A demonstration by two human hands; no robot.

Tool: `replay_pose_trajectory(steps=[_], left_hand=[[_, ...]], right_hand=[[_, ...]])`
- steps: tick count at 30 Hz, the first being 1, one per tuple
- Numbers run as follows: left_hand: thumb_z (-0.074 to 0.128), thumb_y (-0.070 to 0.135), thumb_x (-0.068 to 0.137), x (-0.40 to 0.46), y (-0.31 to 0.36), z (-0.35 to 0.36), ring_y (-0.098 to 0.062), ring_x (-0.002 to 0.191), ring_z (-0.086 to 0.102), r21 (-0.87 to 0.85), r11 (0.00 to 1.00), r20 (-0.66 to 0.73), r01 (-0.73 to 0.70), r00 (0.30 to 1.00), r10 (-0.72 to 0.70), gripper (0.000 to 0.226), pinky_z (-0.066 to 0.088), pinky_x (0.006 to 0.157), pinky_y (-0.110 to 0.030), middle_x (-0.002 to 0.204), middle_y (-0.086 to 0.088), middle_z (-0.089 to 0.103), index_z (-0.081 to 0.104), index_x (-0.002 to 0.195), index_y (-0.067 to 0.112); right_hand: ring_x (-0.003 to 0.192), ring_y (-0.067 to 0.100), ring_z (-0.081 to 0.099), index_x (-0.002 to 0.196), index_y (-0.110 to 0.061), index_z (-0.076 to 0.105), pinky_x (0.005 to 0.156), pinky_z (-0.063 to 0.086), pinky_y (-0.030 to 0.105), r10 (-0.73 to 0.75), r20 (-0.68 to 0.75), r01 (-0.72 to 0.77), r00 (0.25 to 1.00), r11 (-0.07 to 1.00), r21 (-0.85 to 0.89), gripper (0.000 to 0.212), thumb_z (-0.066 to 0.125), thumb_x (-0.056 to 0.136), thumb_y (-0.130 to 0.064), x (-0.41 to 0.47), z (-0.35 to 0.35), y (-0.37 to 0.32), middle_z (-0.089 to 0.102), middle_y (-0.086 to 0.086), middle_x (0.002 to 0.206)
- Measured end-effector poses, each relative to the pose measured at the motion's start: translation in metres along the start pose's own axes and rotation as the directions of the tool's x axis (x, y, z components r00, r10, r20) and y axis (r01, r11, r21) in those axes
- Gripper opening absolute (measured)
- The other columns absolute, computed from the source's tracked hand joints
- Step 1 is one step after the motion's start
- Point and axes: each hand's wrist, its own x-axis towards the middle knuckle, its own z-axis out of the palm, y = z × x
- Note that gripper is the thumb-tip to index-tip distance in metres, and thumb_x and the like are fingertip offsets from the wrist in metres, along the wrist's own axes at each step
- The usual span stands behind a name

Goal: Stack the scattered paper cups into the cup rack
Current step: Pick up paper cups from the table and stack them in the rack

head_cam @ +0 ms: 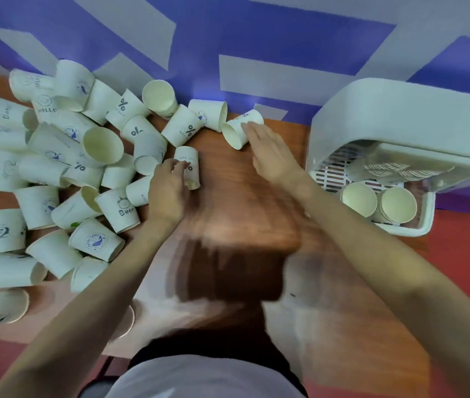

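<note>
- Holding one small cup [188, 167], the left hand [167, 188] fingers curl round it.
- Right hand [271, 156] is flat, fingers straight, beside another cup [241, 132] — grip it softly, then carry both to the rack [400, 156].

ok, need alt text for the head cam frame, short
A person's left hand grips a paper cup lying on a wooden table, while the open right hand touches another cup on its side. A pile of scattered paper cups covers the table's left; a white cup rack on the right holds stacked cups.
</note>
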Motion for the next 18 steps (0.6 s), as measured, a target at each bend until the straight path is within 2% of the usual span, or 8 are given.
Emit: replay_pose_trajectory(steps=[6, 9, 11, 13, 15, 18], left_hand=[[0.050, -0.001, 0.087, 0.012, -0.015, 0.001, -0.037, 0.109, 0.050, -0.034, 0.999, 0.025, -0.004, 1.000, 0.005, 0.037, 0.044, 0.085, -0.045, 0.123, -0.021, 0.054, 0.056, 0.123, -0.001], [0.047, 0.003, 0.090, 0.017, -0.020, 0.002, -0.036, 0.101, 0.053, -0.038, 0.999, 0.042, -0.031, 0.999, 0.033, 0.027, 0.046, 0.079, -0.045, 0.115, -0.021, 0.057, 0.058, 0.113, -0.005], [0.046, 0.005, 0.091, 0.019, -0.021, 0.001, -0.037, 0.090, 0.054, -0.034, 0.998, 0.033, -0.051, 0.998, 0.053, 0.019, 0.045, 0.070, -0.045, 0.105, -0.021, 0.058, 0.059, 0.100, -0.005], [0.047, 0.006, 0.090, 0.019, -0.022, 0.000, -0.037, 0.084, 0.054, -0.049, 0.996, 0.020, -0.070, 0.997, 0.071, 0.016, 0.043, 0.066, -0.044, 0.099, -0.020, 0.059, 0.059, 0.093, -0.005], [0.049, 0.008, 0.090, 0.019, -0.022, -0.002, -0.037, 0.083, 0.055, -0.066, 0.994, 0.018, -0.086, 0.996, 0.087, 0.019, 0.043, 0.065, -0.043, 0.098, -0.019, 0.060, 0.062, 0.095, -0.003], [0.048, 0.013, 0.091, 0.016, -0.023, -0.005, -0.036, 0.082, 0.056, -0.078, 0.993, 0.048, -0.086, 0.995, 0.090, 0.021, 0.044, 0.065, -0.043, 0.094, -0.017, 0.058, 0.064, 0.100, 0.001]], right_hand=[[0.146, 0.023, 0.016, 0.150, -0.010, 0.019, 0.118, 0.018, 0.037, -0.006, 0.095, 0.012, 0.995, 0.998, -0.059, 0.083, 0.056, 0.080, 0.013, 0.053, 0.010, -0.003, 0.020, 0.007, 0.157], [0.146, 0.025, 0.016, 0.150, -0.013, 0.019, 0.117, 0.019, 0.039, 0.005, 0.116, 0.004, 0.993, 0.997, -0.078, 0.086, 0.056, 0.077, 0.015, 0.057, 0.018, -0.007, 0.021, 0.006, 0.157], [0.140, 0.030, 0.025, 0.149, -0.014, 0.022, 0.112, 0.025, 0.041, 0.004, 0.084, 0.008, 0.996, 0.990, -0.143, 0.085, 0.057, 0.076, 0.013, 0.056, 0.023, -0.010, 0.030, 0.009, 0.152], [0.124, 0.034, 0.036, 0.146, -0.017, 0.029, 0.102, 0.031, 0.041, 0.010, 0.065, 0.007, 0.998, 0.968, -0.249, 0.080, 0.059, 0.076, 0.008, 0.053, 0.027, -0.011, 0.040, 0.012, 0.139], [0.112, 0.034, 0.040, 0.142, -0.019, 0.036, 0.091, 0.033, 0.040, 0.030, 0.077, -0.002, 0.997, 0.944, -0.331, 0.072, 0.061, 0.078, 0.001, 0.048, 0.029, -0.012, 0.043, 0.015, 0.130], [0.106, 0.032, 0.041, 0.131, -0.019, 0.046, 0.084, 0.031, 0.038, 0.074, 0.078, -0.041, 0.994, 0.930, -0.366, 0.054, 0.063, 0.080, -0.009, 0.038, 0.031, -0.016, 0.044, 0.014, 0.121]])
